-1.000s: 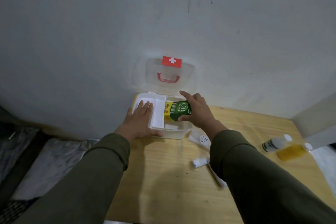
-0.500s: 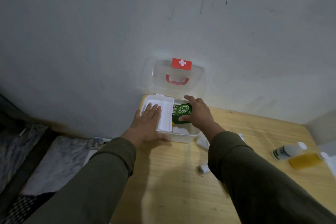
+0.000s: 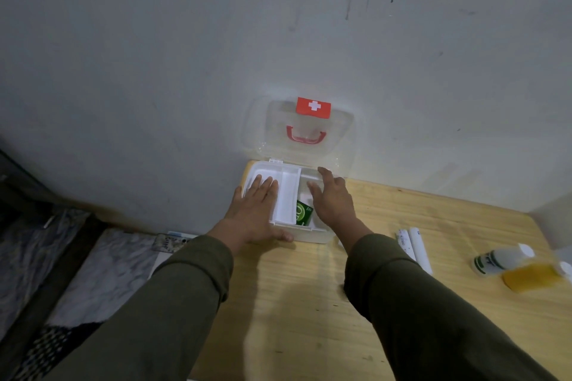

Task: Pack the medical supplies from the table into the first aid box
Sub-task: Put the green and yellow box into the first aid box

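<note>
The white first aid box (image 3: 312,237) stands open at the table's back left corner, its clear lid (image 3: 275,127) with red cross label and red handle leaning on the wall. A green packet (image 3: 304,213) lies inside the box's right part, beside a white inner tray (image 3: 289,195). My left hand (image 3: 258,210) rests flat on the tray, thumb on the box's front wall. My right hand (image 3: 332,201) hovers over the box's right side, fingers spread and holding nothing.
The wooden table (image 3: 294,303) carries two white tubes (image 3: 414,247) right of my right arm. At the far right lie a white bottle (image 3: 501,258) and a yellow bottle (image 3: 532,277). The wall runs close behind the box. Left of the table is a drop to a patterned floor.
My right hand has let go of the green packet, which now lies inside the box, and the fingers have spread above it. The left hand stays on the tray.
</note>
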Demonstrator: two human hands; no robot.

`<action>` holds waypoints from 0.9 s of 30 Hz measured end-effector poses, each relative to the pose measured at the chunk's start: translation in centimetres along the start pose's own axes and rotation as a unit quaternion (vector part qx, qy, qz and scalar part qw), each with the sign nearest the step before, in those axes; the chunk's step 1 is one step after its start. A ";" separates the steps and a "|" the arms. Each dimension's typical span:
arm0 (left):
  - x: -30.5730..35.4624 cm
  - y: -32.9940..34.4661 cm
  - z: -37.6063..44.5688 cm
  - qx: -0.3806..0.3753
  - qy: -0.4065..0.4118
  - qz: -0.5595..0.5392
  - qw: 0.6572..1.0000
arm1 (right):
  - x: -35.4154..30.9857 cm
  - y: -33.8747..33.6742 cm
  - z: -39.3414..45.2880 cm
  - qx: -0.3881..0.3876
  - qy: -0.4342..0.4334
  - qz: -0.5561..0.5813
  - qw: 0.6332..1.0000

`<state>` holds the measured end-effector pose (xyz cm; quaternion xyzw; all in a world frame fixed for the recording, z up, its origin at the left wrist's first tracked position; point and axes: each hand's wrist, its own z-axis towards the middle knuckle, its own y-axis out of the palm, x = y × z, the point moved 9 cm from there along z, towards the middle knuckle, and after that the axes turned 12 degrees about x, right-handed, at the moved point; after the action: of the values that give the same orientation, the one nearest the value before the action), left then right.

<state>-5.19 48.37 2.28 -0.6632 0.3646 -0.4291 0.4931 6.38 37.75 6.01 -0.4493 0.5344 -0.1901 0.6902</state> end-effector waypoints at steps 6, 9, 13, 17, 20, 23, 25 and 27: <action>0.1 -0.1 0.0 -0.002 0.001 0.008 1.000 | 0.8 -0.2 0.5 0.039 0.077 0.109 0.990; 0.2 -0.2 0.0 -0.003 0.002 0.015 1.000 | 0.6 0.7 -0.3 -0.017 0.124 0.196 0.973; 0.2 -0.2 0.0 -0.004 -0.001 0.012 1.000 | -0.5 2.3 -1.7 -0.075 0.138 0.242 0.958; 0.1 -0.1 0.0 -0.003 -0.002 0.008 1.000 | -1.1 3.5 -2.3 -0.122 0.159 0.281 0.938; 0.1 -0.1 0.0 -0.004 -0.002 0.008 1.000 | -1.5 3.9 -2.4 -0.137 0.181 0.304 0.925; 0.1 -0.1 0.0 -0.009 -0.001 0.011 1.000 | -2.0 3.6 -2.2 -0.124 0.183 0.333 0.916; 0.2 -0.1 0.0 -0.008 -0.001 0.014 1.000 | -2.0 3.2 -2.0 -0.120 0.181 0.331 0.918; 0.2 -0.1 0.1 -0.006 0.000 0.015 1.000 | -1.9 3.1 -1.9 -0.123 0.160 0.284 0.937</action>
<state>-5.05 48.27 2.44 -0.6605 0.3770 -0.4196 0.4956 3.31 40.00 4.47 -0.3239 0.7624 0.0123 0.5602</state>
